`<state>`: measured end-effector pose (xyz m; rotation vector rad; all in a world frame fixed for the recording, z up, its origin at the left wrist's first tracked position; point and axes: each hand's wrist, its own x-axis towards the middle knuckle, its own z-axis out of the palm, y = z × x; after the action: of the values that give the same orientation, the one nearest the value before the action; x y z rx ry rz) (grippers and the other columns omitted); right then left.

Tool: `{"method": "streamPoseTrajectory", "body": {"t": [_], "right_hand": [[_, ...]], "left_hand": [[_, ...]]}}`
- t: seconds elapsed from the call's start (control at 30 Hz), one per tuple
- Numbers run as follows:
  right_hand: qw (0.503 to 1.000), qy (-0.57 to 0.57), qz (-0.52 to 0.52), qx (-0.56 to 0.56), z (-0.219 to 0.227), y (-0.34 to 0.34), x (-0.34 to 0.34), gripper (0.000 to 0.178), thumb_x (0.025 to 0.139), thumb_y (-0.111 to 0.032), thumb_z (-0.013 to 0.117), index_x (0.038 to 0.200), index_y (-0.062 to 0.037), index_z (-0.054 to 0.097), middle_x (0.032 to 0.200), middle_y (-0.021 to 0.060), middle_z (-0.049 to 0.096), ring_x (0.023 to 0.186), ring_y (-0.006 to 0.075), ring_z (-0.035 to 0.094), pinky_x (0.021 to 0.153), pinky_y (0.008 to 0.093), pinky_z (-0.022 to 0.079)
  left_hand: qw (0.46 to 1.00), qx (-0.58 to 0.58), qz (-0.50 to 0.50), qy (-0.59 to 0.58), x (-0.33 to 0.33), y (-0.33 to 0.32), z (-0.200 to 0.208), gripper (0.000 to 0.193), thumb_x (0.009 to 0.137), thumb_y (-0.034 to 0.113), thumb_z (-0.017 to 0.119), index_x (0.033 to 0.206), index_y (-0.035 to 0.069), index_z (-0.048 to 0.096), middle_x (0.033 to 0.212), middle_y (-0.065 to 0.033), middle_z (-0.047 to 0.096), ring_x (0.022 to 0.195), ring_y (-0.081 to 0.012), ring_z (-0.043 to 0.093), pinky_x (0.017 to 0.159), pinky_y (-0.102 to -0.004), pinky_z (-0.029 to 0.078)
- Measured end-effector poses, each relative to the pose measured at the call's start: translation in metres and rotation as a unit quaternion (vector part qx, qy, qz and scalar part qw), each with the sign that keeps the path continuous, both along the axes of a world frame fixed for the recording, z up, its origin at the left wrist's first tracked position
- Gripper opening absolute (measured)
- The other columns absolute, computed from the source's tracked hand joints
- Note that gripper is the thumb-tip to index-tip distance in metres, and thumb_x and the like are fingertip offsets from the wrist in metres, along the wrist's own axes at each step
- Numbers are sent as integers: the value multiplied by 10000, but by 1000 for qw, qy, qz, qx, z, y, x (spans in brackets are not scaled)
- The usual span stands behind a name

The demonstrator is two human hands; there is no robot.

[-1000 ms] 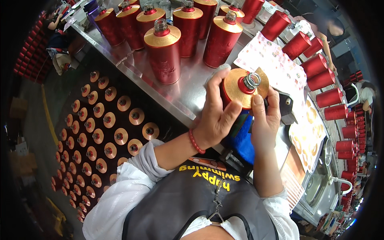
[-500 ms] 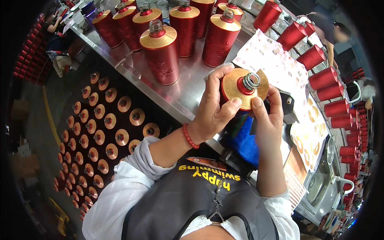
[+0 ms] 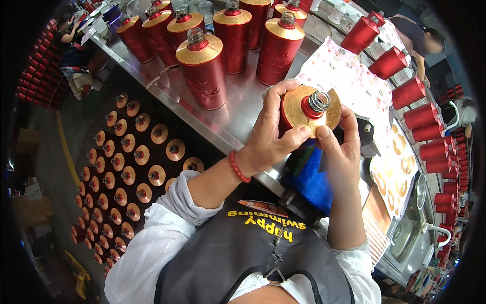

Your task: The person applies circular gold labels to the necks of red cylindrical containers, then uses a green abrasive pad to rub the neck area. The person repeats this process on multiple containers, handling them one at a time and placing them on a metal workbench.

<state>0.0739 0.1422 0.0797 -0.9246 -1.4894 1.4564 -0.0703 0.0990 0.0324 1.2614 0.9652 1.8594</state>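
Between both hands I hold a red bottle (image 3: 289, 112), its bare glass neck and gold shoulder facing up toward me. A gold ring-shaped label (image 3: 331, 104) lies round the shoulder, and its cut end stands out a little at the right. My left hand (image 3: 276, 126) wraps the bottle's left side, with the thumb flat on the gold. My right hand (image 3: 344, 144) grips the right side, its thumb pressing the near rim close to the left thumb. The bottle's lower body is hidden under the hands; a blue fuzzy pad (image 3: 309, 175) shows below it.
Several red bottles with gold shoulders (image 3: 202, 66) stand on the metal table (image 3: 238, 109). Sheets of gold ring labels (image 3: 397, 172) lie at right, beside a conveyor carrying red bottles (image 3: 407, 93). Many more bottles (image 3: 129, 175) stand low at left. Another person (image 3: 407, 35) works at far right.
My left thumb has slid slightly right along the gold shoulder, toward my right thumb. The bottles on the right-hand conveyor have shifted along. My grip on the bottle stays.
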Motion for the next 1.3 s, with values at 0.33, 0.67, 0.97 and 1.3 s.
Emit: {"method": "streamPoseTrajectory", "body": {"t": [0.33, 0.67, 0.97, 1.3], "right_hand": [[997, 38, 70, 14, -15, 20, 20, 434, 960, -181, 677, 1345, -74, 506, 1191, 20, 547, 1010, 78, 564, 817, 230, 466], [997, 50, 55, 30, -23, 27, 13, 334, 995, -139, 628, 1304, -55, 530, 1153, 28, 601, 991, 73, 577, 797, 221, 484], [996, 54, 50, 50, -12, 16, 10, 283, 987, -108, 627, 1249, -43, 542, 1117, 24, 609, 967, 81, 581, 825, 230, 490], [994, -12, 100, 36, 7, 35, 15, 189, 982, -144, 652, 1127, -41, 587, 1122, 26, 631, 1060, 105, 560, 970, 283, 435]], "left_hand": [[915, 127, 216, 318, -7, -14, -25, 596, 990, 309, 633, 1444, 7, 393, 1423, -237, 445, 1361, -437, 390, 1136, -513, 297], [842, 91, 313, 431, 21, -31, -9, 588, 884, 13, 699, 1401, 153, 457, 1375, -277, 470, 1295, -527, 437, 1055, -608, 416], [849, 89, 264, 450, 26, -24, -17, 557, 871, 60, 716, 1344, 209, 462, 1386, -290, 461, 1326, -558, 388, 1132, -627, 313], [859, 141, 292, 396, 35, -23, -3, 506, 858, -36, 678, 1257, 187, 460, 1154, -151, 581, 1065, -377, 631, 1161, -673, 248]]}}
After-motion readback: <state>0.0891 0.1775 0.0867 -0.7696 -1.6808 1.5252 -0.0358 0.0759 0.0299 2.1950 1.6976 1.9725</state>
